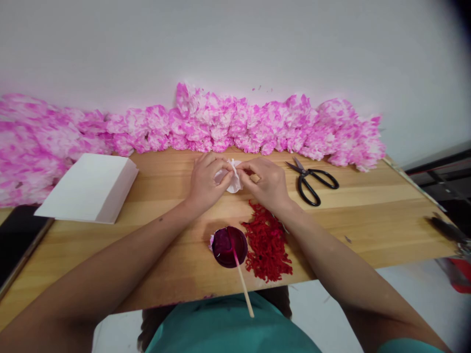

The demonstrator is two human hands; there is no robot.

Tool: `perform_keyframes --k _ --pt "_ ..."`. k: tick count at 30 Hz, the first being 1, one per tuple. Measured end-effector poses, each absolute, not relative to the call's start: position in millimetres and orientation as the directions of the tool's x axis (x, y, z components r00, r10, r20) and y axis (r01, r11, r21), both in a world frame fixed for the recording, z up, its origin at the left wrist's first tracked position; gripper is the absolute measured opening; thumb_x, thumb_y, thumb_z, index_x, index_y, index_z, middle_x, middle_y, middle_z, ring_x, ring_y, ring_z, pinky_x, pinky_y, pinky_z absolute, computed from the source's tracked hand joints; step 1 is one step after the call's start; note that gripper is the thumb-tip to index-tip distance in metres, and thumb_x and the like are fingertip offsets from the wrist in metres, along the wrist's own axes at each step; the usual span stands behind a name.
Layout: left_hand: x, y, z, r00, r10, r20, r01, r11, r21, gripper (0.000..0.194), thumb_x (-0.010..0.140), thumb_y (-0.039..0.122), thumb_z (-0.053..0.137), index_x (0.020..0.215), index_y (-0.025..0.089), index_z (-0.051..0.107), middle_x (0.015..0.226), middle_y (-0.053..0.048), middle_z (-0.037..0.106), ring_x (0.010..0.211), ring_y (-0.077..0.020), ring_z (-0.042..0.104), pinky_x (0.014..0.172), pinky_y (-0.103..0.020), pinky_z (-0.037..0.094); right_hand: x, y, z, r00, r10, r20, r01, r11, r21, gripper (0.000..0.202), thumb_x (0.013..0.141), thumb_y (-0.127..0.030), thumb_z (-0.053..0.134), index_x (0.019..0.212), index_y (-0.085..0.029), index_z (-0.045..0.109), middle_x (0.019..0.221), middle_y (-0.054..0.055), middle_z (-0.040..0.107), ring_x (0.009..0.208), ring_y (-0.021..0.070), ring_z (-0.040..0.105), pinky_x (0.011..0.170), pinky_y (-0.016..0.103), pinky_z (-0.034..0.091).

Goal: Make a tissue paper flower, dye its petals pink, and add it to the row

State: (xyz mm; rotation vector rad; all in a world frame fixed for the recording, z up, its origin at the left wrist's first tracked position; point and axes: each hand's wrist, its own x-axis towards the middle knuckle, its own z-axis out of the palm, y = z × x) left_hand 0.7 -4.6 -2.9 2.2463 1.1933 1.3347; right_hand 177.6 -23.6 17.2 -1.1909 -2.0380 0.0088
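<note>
A small piece of crumpled white paper (234,182) is between my two hands over the middle of the wooden table (162,186). My left hand (209,179) pinches its left side between thumb and fingers. On its right side, my right hand (267,180) also pinches the paper, fingertips close to those of the left. Nearer to me stands a round dish of dark magenta liquid (222,247), with a wooden stick (245,289) leaning out of it. A heap of short red strands (268,245) lies beside the dish, below my right wrist.
Pink and white crumpled paper flowers (239,122) line the wall side. A stack of white paper (88,186) lies at the left, near a dark phone-like object (22,235). Black-handled scissors (309,181) rest open right of my right hand.
</note>
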Motion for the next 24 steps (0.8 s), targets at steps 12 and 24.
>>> perform_keyframes --k 12,24 --pt "0.9 -5.0 -2.4 0.242 0.757 0.607 0.533 -0.627 0.569 0.005 0.085 0.019 0.063 0.083 0.023 0.064 0.097 -0.003 0.069 0.096 -0.0204 0.061 0.090 -0.039 0.044 178.6 -22.4 14.3 -0.306 0.748 0.588 0.734 0.579 -0.355 0.016 0.094 -0.026 0.058 0.088 -0.021 0.073 0.082 0.004 0.075 0.075 0.0181 0.066 0.069 0.031 0.047" --pt "0.3 -4.4 -2.5 0.237 0.760 0.605 0.508 -0.628 0.589 0.006 0.084 0.017 0.063 0.083 0.023 0.064 0.097 -0.002 0.069 0.096 -0.0205 0.062 0.088 -0.038 0.045 180.1 -21.9 15.0 -0.291 0.742 0.604 0.727 0.582 -0.365 0.017 0.095 -0.027 0.059 0.089 -0.022 0.073 0.082 0.003 0.075 0.077 0.0184 0.067 0.070 0.031 0.048"
